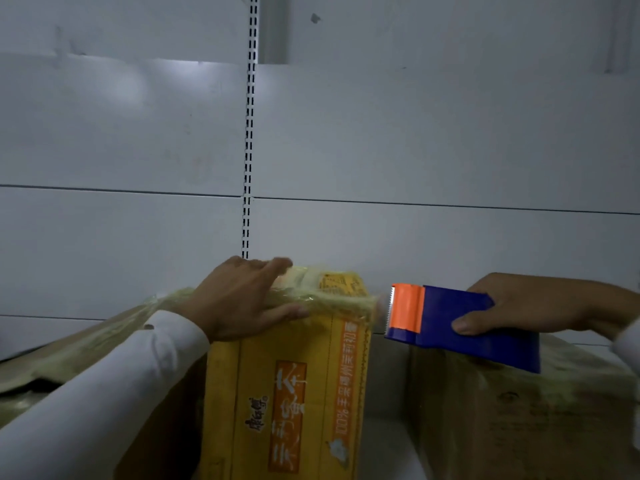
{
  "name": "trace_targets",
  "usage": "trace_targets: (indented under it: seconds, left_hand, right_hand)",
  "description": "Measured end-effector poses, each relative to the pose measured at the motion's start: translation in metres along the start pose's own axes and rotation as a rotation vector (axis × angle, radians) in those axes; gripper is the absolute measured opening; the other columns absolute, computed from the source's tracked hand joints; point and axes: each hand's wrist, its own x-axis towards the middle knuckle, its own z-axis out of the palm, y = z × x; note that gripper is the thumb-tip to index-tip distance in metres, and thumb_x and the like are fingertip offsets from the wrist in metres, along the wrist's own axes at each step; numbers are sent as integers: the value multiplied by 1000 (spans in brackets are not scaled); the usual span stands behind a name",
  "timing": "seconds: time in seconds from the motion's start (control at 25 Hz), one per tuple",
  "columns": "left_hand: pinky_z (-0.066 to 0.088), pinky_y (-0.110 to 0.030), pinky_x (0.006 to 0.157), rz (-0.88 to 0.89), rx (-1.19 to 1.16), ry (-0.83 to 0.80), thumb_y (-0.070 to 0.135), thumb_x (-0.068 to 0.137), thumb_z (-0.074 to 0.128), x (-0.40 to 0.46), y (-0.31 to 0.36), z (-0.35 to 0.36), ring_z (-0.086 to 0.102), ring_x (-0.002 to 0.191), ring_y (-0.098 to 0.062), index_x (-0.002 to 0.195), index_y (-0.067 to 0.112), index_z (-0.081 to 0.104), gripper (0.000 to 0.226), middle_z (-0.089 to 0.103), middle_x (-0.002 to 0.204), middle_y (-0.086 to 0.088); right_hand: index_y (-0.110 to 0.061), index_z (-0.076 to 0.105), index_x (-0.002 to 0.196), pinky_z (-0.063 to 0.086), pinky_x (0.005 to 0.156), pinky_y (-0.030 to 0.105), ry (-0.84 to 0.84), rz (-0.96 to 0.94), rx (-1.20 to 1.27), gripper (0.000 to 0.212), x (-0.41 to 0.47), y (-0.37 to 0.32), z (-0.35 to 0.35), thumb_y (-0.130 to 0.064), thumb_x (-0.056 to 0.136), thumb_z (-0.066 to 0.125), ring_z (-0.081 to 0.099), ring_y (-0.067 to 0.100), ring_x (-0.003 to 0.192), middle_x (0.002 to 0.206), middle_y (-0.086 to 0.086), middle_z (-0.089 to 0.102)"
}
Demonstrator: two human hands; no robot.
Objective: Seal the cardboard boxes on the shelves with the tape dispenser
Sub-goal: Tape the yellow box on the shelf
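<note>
Sleeve (104, 386) nearest. Left hand (242, 299) pressing flat, fingers straight, on yellow cardboard box (287, 393) top, on shelf. Right hand (526, 306) gripping blue tape dispenser (460, 323), fingers curled round it; serrated edge just beside box's right top corner, tape line running left-right. Behind: white shelf backing (415, 133).

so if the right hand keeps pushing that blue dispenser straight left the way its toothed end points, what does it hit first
Most likely the top right edge of the yellow printed cardboard box, where the yellowish tape runs. The right hand points the blue and orange tape dispenser straight there; depth is unclear.
</note>
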Motion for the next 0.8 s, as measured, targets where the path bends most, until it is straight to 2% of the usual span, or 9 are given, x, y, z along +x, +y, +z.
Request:
trace_targets:
  seconds: [0.08,0.16,0.28,0.44,0.6,0.8]
  left_hand:
    - [40,-33,98,34,-31,85,82,81,20,11,26,2,55,117,-20,143,23,31,87,53,138,-2]
    - [40,-34,99,164,-38,94,72,89,21,25,57,11,54,119,-19,138,25,39,71,53,137,0]
    - [51,-33,81,227,33,-7,61,94,20,38,70,28,62,101,-20,126,30,49,53,62,121,4]
    - [53,-35,75,230,0,32,65,89,8,33,49,38,66,96,-20,129,36,49,64,67,116,8]
    - [53,-35,70,242,-43,51,67,88,8,34,46,39,66,93,-21,129,38,49,65,68,114,8]
    - [50,-32,71,215,-29,41,68,86,8,31,44,43,66,92,-21,129,36,49,68,68,113,7]
  right_hand:
    - [-16,67,84,51,66,25,0,-2,-15,34,2,-2,2,-49,80,65,69,16,69,81,3,75]
    - [-16,66,88,52,70,24,-20,-7,-34,34,4,-3,3,-49,82,64,70,15,73,83,1,75]
    - [-17,65,94,52,72,24,-67,2,-40,32,5,-3,6,-48,85,63,71,13,77,87,-2,75]
    - [-16,65,99,53,73,25,-80,-15,-5,32,-2,4,6,-46,88,63,72,17,83,94,0,75]
    - [-17,66,93,51,68,23,-110,8,-10,32,-20,2,-5,-48,87,63,70,13,74,87,0,75]
    - [-13,68,87,46,59,20,21,185,-267,48,-6,-22,6,-61,83,63,64,9,60,74,3,72]
